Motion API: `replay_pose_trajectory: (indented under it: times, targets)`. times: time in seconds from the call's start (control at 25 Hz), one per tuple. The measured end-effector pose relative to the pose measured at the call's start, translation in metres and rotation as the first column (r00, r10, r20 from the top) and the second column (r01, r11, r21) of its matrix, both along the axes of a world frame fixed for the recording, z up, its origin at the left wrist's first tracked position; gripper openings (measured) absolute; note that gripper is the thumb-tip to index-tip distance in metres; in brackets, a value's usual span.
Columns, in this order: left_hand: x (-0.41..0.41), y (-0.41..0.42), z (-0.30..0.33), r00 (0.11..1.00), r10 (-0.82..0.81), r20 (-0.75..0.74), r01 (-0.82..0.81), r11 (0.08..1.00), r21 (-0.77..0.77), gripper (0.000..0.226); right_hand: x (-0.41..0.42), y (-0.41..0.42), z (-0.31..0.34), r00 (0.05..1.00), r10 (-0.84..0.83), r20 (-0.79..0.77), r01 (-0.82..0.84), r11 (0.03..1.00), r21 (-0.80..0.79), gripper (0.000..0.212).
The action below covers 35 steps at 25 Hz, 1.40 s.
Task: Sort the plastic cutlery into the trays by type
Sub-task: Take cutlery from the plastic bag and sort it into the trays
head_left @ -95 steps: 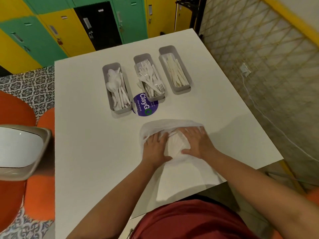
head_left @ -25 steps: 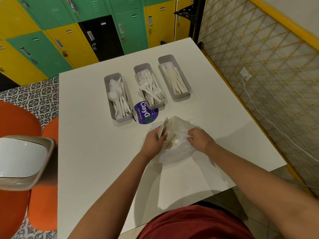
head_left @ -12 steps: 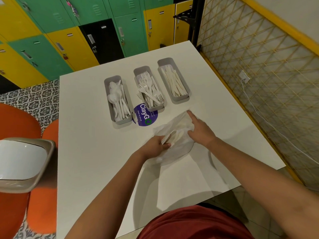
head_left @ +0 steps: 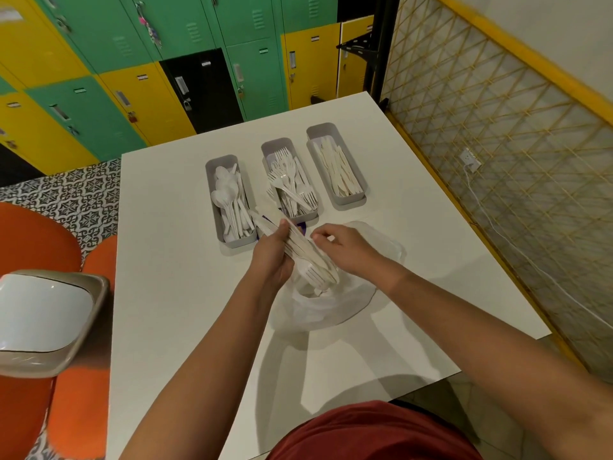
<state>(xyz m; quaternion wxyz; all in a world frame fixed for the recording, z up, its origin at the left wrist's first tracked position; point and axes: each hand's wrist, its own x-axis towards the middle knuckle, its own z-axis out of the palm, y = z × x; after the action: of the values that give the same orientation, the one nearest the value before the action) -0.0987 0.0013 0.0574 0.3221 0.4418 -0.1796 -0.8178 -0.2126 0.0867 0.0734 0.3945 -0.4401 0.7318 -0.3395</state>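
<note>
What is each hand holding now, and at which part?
Left hand grips a bundle of plastic cutlery around its middle. Right hand touches it; its hold is unclear.

White table (head_left: 172, 293) with three trays and a bag

Spoon tray (head_left: 212, 200), fork tray (head_left: 265, 151), knife tray (head_left: 360, 180) stand side by side; clear plastic bag (head_left: 331, 307) lies nearer.

- The surface (head_left: 185, 293) is showing a smooth, matt white top.
- The three trays (head_left: 212, 194) are looking like matt grey plastic.
- The cutlery bundle (head_left: 298, 247) in the left hand (head_left: 272, 257) is appearing as slightly glossy white plastic, like the forks (head_left: 288, 180), spoons (head_left: 229, 197) and creamier knives (head_left: 338, 174).
- The bag (head_left: 331, 303) is lying as thin, translucent, crinkled plastic film.
- The lockers (head_left: 99, 107) are showing painted metal with a dull sheen.
- The bin lid (head_left: 39, 313) is gleaming as glossy white plastic.
</note>
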Motion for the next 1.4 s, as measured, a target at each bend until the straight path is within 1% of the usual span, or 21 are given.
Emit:
replay_pose_trajectory:
  times: [0.08, 0.16, 0.24, 0.36, 0.48, 0.56, 0.6, 0.68, 0.76, 0.84, 0.92, 1.0, 1.08, 1.24, 1.4]
  targets:
    - [0.0, -0.004, 0.004, 1.0, 0.002, -0.014, -0.002, 0.999, 0.037, 0.019, 0.008, -0.003, 0.003, 0.989, 0.044, 0.143, -0.06, 0.992, 0.11, 0.032]
    - [-0.001, -0.007, 0.005, 0.999, 0.038, -0.018, -0.036, 0.996, 0.079, 0.019, 0.013, -0.004, 0.007, 0.983, 0.058, 0.174, -0.087, 0.983, 0.159, 0.037]
    - [-0.002, -0.007, 0.009, 0.997, 0.073, -0.012, -0.072, 0.994, 0.086, 0.019, 0.017, -0.005, 0.011, 0.983, 0.068, 0.169, -0.096, 0.982, 0.162, 0.038]
    - [-0.006, -0.005, 0.01, 0.997, 0.071, 0.025, -0.072, 0.997, 0.036, 0.018, 0.023, -0.009, 0.013, 0.987, 0.008, 0.158, -0.03, 0.99, 0.134, 0.033]
    - [-0.01, 0.001, 0.014, 0.999, 0.001, 0.032, 0.0, 0.999, -0.038, 0.016, 0.026, -0.011, 0.01, 0.966, -0.096, 0.24, 0.076, 0.993, 0.092, 0.018]
    - [-0.012, 0.007, 0.018, 0.999, -0.041, 0.03, 0.043, 0.995, -0.086, 0.017, 0.027, -0.011, 0.01, 0.957, -0.13, 0.26, 0.11, 0.99, 0.091, 0.01]
    - [-0.013, 0.009, 0.018, 0.999, -0.044, 0.032, 0.048, 0.992, -0.117, 0.019, 0.026, -0.011, 0.01, 0.953, -0.139, 0.269, 0.118, 0.988, 0.096, 0.01]
    - [-0.013, 0.012, 0.017, 0.997, -0.038, 0.071, 0.051, 0.982, -0.181, 0.023, 0.025, -0.01, 0.013, 0.948, -0.143, 0.285, 0.118, 0.988, 0.102, 0.019]
    - [-0.013, 0.011, 0.014, 0.989, -0.046, 0.138, 0.073, 0.977, -0.201, 0.028, 0.022, -0.009, 0.014, 0.953, -0.123, 0.276, 0.1, 0.99, 0.095, 0.027]
    - [-0.015, 0.007, 0.012, 0.971, -0.073, 0.226, 0.12, 0.972, -0.203, 0.033, 0.021, -0.01, 0.013, 0.97, -0.095, 0.222, 0.074, 0.992, 0.101, 0.022]
    - [-0.017, 0.004, 0.01, 0.949, -0.085, 0.305, 0.155, 0.964, -0.214, 0.035, 0.022, -0.013, 0.008, 0.992, -0.088, 0.09, 0.081, 0.994, 0.08, 0.012]
    - [-0.019, 0.002, 0.011, 0.942, -0.081, 0.327, 0.151, 0.969, -0.196, 0.035, 0.021, -0.016, 0.003, 0.99, -0.122, -0.066, 0.122, 0.993, -0.007, 0.009]
    - [-0.021, -0.001, 0.011, 0.94, -0.087, 0.329, 0.154, 0.971, -0.182, 0.034, 0.02, -0.017, -0.001, 0.98, -0.155, -0.124, 0.145, 0.986, -0.082, 0.011]
    - [-0.026, -0.008, 0.008, 0.92, -0.121, 0.373, 0.204, 0.96, -0.192, 0.034, 0.015, -0.026, -0.008, 0.972, -0.212, -0.102, 0.204, 0.975, -0.088, 0.013]
    - [-0.031, -0.018, 0.008, 0.913, -0.144, 0.381, 0.247, 0.94, -0.235, 0.033, 0.006, -0.038, -0.011, 0.943, -0.331, 0.036, 0.333, 0.937, -0.109, 0.017]
